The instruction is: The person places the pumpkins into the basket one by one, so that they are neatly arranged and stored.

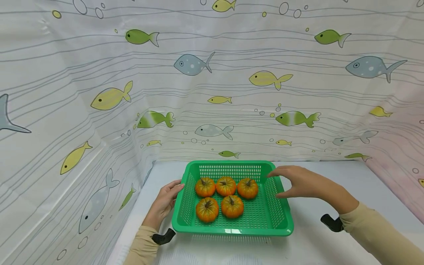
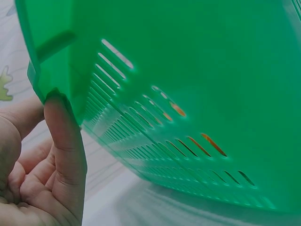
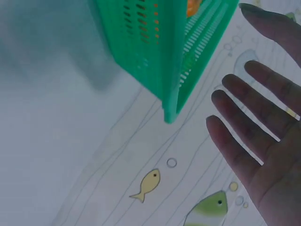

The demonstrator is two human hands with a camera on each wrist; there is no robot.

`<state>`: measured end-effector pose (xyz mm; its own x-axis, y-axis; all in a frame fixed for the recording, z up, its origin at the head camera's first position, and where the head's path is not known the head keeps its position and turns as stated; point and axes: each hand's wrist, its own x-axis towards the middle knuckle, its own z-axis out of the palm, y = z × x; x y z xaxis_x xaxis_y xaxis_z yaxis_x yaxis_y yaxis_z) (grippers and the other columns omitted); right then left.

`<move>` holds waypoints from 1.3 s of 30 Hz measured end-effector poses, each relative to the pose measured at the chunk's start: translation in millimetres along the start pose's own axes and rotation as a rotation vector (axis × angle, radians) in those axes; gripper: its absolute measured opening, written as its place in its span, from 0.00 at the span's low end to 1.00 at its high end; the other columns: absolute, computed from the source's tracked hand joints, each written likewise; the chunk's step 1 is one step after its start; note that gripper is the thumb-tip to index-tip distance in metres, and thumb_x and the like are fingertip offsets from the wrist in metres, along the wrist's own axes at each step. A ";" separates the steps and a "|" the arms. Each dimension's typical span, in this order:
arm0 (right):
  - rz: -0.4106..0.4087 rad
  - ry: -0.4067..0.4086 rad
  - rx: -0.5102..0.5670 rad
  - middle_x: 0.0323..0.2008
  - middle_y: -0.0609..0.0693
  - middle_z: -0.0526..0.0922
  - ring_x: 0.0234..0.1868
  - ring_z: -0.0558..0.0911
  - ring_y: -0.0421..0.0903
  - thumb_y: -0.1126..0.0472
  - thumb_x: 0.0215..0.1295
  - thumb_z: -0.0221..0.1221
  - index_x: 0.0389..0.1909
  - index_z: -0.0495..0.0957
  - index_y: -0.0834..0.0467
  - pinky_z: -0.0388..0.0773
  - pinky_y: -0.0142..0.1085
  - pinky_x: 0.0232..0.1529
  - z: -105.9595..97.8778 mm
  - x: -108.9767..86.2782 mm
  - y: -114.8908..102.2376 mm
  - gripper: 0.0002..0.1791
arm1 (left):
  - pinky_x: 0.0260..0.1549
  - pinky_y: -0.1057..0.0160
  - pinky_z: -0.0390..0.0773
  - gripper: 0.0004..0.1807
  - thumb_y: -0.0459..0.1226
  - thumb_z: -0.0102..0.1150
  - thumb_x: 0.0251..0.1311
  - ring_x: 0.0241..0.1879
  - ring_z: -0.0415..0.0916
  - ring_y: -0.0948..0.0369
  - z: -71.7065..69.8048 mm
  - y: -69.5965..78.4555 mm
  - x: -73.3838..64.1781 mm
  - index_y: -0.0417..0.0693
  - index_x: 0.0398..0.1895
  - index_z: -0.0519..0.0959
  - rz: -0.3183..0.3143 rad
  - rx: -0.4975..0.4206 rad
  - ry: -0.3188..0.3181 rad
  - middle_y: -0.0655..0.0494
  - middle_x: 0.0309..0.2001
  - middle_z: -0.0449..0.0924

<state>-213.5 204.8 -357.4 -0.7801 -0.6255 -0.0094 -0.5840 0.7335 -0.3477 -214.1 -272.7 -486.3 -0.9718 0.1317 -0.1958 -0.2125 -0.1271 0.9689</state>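
A green slatted plastic basket [image 1: 232, 230] stands on the white tabletop. Several small orange pumpkins [image 1: 207, 209] with dry stems sit inside it in two rows. At the basket's left side, my left hand [image 1: 165, 200] grips the rim; the left wrist view shows a fingertip [image 2: 56, 96] hooked at the rim's edge, with other fingers bent below. My right hand [image 1: 303, 182] hovers by the right rim, thumb and fingers spread apart. The right wrist view shows its fingers [image 3: 240, 122] extended, apart from the basket, with nothing between them.
White sheeting [image 1: 245, 106] printed with fish and wavy lines rises behind the table and along both sides. The basket stands near the back edge of the tabletop [image 1: 318, 206]. Black straps [image 1: 332, 223] are on both wrists, beside beige sleeves.
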 end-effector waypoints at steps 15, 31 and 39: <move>0.092 0.037 0.013 0.56 0.46 0.85 0.57 0.83 0.53 0.43 0.52 0.77 0.60 0.81 0.50 0.86 0.54 0.53 0.7 -41.4 39.5 0.35 | 0.43 0.65 0.90 0.32 0.39 0.58 0.75 0.42 0.89 0.66 -0.7 0.1 -0.4 0.35 0.76 0.62 0.000 0.000 -0.001 0.61 0.46 0.89; 0.180 0.060 0.028 0.55 0.51 0.87 0.53 0.84 0.54 0.41 0.51 0.77 0.58 0.82 0.53 0.89 0.50 0.48 12.7 -81.0 77.6 0.35 | 0.44 0.64 0.90 0.31 0.38 0.57 0.76 0.42 0.89 0.66 -0.2 -0.1 0.4 0.35 0.76 0.62 -0.002 -0.001 0.004 0.61 0.45 0.89; 0.221 0.099 0.006 0.53 0.49 0.87 0.51 0.83 0.56 0.40 0.51 0.77 0.57 0.82 0.53 0.89 0.45 0.46 19.4 -105.5 100.1 0.35 | 0.44 0.64 0.90 0.31 0.38 0.57 0.76 0.42 0.89 0.65 -0.2 -0.2 0.1 0.34 0.75 0.63 0.003 0.002 0.002 0.61 0.45 0.89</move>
<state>-185.3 339.1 -409.4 -0.9073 -0.4204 0.0058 -0.3951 0.8480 -0.3533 -214.1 -272.9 -486.5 -0.9727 0.1289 -0.1929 -0.2090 -0.1258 0.9698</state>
